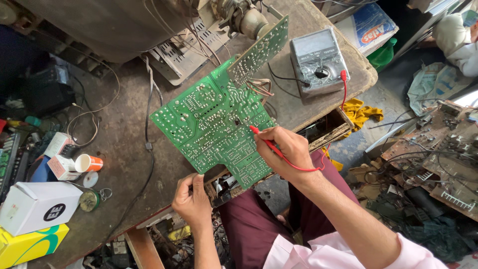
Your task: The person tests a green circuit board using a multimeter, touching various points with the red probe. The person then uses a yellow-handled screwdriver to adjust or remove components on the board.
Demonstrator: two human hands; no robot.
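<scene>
The right hand [285, 149] pinches a red probe [266, 142], its tip touching the green circuit board [214, 119] on the table [124, 144]. The left hand [191, 199] grips the table's edge, fingers curled. A grey multimeter [318, 60] sits near.

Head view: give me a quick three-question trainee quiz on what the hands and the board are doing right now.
1. True or false: the right hand holds a red test probe with its tip on the green circuit board.
2. Which side of the board faces up: A) solder side, B) component side, C) cannot tell?
3. What does the left hand do?

Key
1. True; the probe's red lead runs up to the grey multimeter on the workbench.
2. A; only solder joints and traces show.
3. It grips the bench edge just below the board's near edge, fingers curled; whether it also holds something small cannot be told.
</scene>
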